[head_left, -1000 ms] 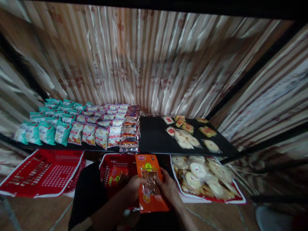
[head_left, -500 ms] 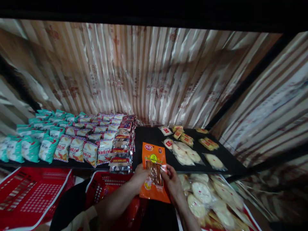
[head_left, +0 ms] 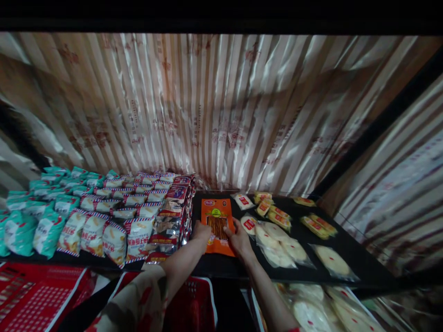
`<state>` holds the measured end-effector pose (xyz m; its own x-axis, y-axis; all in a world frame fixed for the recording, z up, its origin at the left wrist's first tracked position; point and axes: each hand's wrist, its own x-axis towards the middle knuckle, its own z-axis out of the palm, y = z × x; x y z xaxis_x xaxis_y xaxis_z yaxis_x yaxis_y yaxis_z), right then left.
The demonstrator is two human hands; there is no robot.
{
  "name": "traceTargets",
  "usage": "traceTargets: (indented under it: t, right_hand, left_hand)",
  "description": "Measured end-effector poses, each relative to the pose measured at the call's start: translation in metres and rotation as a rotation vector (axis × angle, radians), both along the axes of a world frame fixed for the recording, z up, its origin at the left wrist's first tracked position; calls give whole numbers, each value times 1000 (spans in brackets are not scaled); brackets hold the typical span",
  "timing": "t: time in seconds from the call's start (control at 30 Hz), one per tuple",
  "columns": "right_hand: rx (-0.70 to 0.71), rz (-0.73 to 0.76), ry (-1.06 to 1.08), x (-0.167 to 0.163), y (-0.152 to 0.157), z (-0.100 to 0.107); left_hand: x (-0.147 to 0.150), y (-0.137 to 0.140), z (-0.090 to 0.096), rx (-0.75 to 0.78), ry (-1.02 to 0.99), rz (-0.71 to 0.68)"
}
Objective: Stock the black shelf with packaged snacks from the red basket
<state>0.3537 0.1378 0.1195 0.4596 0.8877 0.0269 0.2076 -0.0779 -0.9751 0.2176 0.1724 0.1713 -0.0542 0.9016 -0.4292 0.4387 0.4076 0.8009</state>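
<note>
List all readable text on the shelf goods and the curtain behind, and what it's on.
"上": one red character on the front white bags; the rest is uncertain.
Too small or blurred to read:
Orange packet: logo, yellow circle.
Teal bags: dark lettering.
Maroon-and-silver packs: printed bands.
Yellow packs: red labels.
Striped curtain: red characters.

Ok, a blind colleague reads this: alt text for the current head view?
A person's left hand and right hand hold an orange packet at a black shelf, between snack bags and pale, clear-wrapped rounds. Red baskets sit below.
</note>
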Motion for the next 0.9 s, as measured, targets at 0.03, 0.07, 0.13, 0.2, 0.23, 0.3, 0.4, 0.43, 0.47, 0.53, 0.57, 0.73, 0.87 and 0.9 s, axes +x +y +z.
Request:
traceTargets:
  t: [0.03,0.07,0.13,0.2,0.23,0.3,0.4,0.43,0.47,0.53,0.57,0.73,0.87,0.9]
  right_hand:
    - [-9,-3,-47,4,10,-3]
    - [-24,-9,-92,7,19,-5]
    - [-72,-27,-167,13,37,-9]
    - [-139,-43,-222,16,54,-10]
    - [-162,-46,-245,17,61,-10]
    - [-183,-57,-301,17,74,-8]
    - [-191,-67,-395,14,90,-5]
    - [-204,-65,-419,13,94,-3]
    - [-218,-62,-440,13,99,-3]
    - [-246,-55,-472,12,106,-1]
    - [-258,-54,-485,12,109,-1]
    - [-291,-50,-538,11,122,2]
    - [-297,-21,-588,8,129,4]
    - [-298,-16,-602,7,130,5]
  left_hand:
    - [3,5,-1,5,40,-2]
    - [7,10,-1,8,78,-8]
    - [15,18,-2,16,148,-26]
    - [22,25,-2,27,207,-54]
    - [26,27,-2,32,229,-71]
    - [31,32,-2,40,264,-105]
    - [34,35,-2,46,339,-193]
    - [35,36,-2,51,368,-228]
    - [35,37,-2,61,397,-262]
    - [34,40,-3,89,438,-311]
    - [34,42,-4,100,449,-328]
    - [37,55,-8,109,462,-355]
    - [39,62,-11,120,470,-362]
    - [38,63,-10,119,477,-361]
